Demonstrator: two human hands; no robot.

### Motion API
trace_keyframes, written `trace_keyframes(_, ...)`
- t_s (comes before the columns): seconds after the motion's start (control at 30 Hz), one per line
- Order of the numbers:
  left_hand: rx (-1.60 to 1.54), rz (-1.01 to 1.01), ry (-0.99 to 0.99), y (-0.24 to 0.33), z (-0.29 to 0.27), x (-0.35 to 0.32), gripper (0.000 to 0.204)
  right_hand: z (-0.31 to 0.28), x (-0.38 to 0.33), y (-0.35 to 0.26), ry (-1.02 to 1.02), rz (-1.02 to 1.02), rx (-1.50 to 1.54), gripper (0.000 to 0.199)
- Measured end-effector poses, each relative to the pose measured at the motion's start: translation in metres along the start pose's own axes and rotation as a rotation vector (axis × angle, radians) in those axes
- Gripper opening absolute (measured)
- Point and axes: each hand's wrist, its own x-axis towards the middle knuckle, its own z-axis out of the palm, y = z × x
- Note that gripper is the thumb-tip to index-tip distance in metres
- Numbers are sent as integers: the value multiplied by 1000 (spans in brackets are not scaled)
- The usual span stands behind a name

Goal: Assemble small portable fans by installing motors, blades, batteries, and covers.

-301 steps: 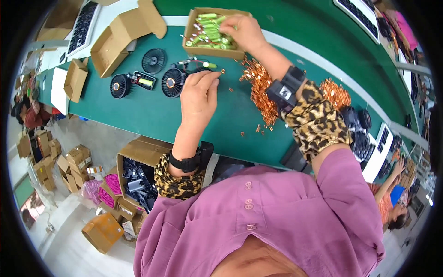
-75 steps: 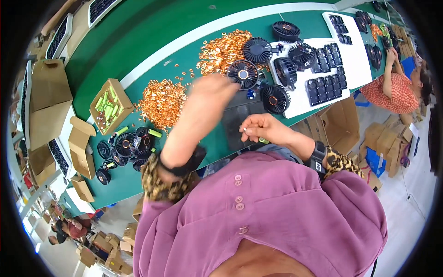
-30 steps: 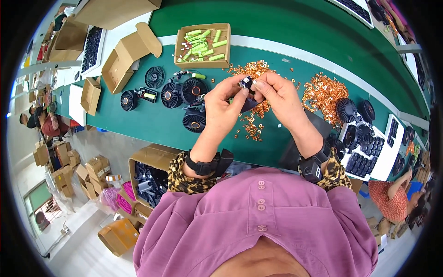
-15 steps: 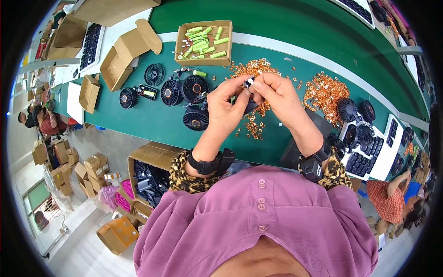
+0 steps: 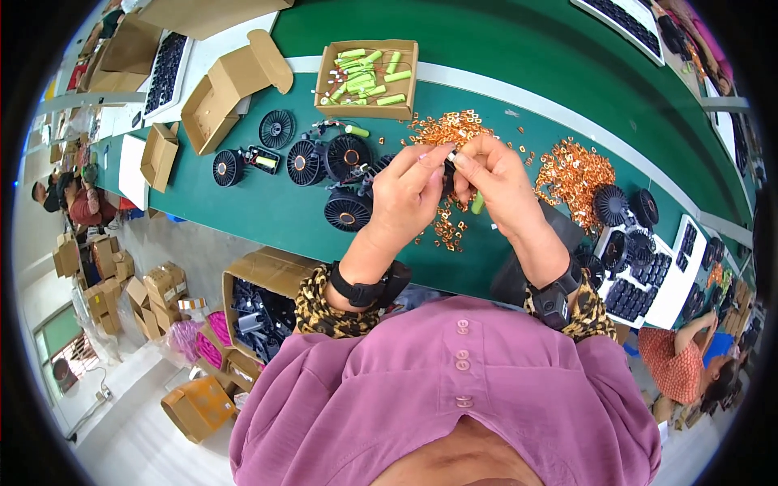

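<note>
Component (image 5: 448, 176), small and black, sits between the two hands above the middle of the bench (image 5: 267, 212); fingers cover most of it, so its full shape is hidden. A pale fleck shows near its top, where the fingertips meet. A light-green cell (image 5: 478, 202), smooth and rounded, pokes out beneath the right hand (image 5: 501, 185) (whether it is joined to the component, I cannot tell). That hand's thumb and forefinger pinch at the component's upper end. The left hand (image 5: 405, 196) grips the component from the other side, its forefinger stretched toward the right fingertips. Just beyond the hands, toward the bench's far edge, spreads a nearer copper-coloured heap (image 5: 446, 128); a second copper-coloured heap (image 5: 577, 174) lies farther right. A cardboard box (image 5: 414, 77) of similar green cells (image 5: 356, 81) stands at the far edge, left of the hands. Round black fans (image 5: 306, 164) cluster between the box and the near edge. At the bench's right, a white tray (image 5: 666, 285) carries black parts.
</note>
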Motion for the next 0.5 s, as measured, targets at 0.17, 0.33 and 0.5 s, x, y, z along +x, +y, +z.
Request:
trace_keyframes(0.17,-39,-161,17,-15,-4,-8,31,8,21,0,-69,-14,-101,14)
trace_keyframes(0.33,-702,-718,32,-21,-7,-25,36,2,105,7,-16,-506,-950,27)
trace_keyframes(0.5,-553,-810,-161,-43,-4,-44,35,39,189,57,184,-804,-1481,28)
